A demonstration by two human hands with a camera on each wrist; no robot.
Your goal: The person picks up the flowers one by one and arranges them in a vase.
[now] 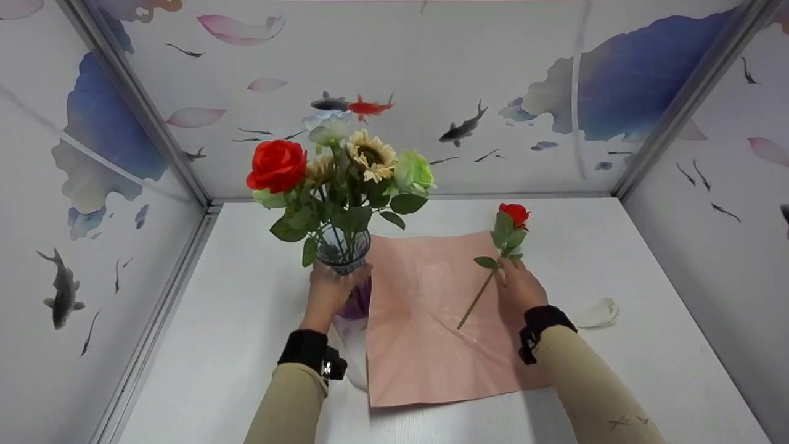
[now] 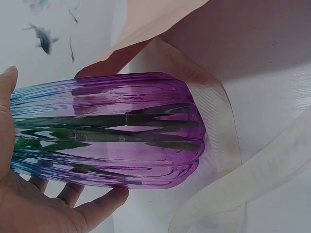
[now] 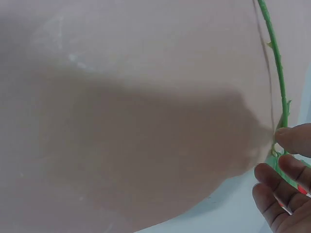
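In the head view, my left hand (image 1: 333,285) grips a glass vase (image 1: 356,302) near its neck. The left wrist view shows the vase (image 2: 136,131) tilted, blue at the neck and purple at the base, with green stems inside. It holds a large red rose (image 1: 277,165), a cream sunflower (image 1: 372,155), a green rose (image 1: 414,172) and other blooms. My right hand (image 1: 519,285) pinches the stem (image 3: 279,63) of a single red rose (image 1: 514,216) between thumb and index finger. That stem lies over a sheet of pink wrapping paper (image 1: 431,364).
A whitish ribbon (image 2: 252,179) lies on the white table (image 1: 246,345) beside the vase's base. Right of the paper is a loose white ribbon end (image 1: 599,313). Printed panels (image 1: 419,61) wall the table at the back and both sides.
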